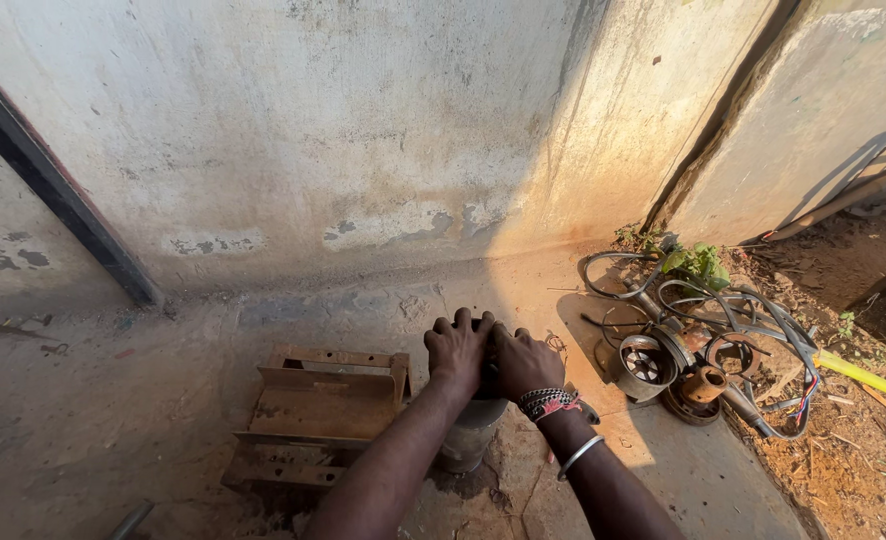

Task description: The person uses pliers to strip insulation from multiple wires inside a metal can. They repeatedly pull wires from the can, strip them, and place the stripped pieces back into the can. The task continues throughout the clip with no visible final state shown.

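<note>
Both my hands rest side by side on top of an upright grey metal cylinder that stands on the concrete ground. My left hand curls its fingers over a dark part on the cylinder's top. My right hand, with beaded wristbands and a metal bangle on the wrist, grips the same top from the right. The dark part under the fingers is mostly hidden.
A rusty metal frame lies just left of the cylinder. To the right sits a pile of metal parts: a round pulley-like piece, a rusty ring and tangled cables. A yellow pipe lies far right. A stained wall stands behind.
</note>
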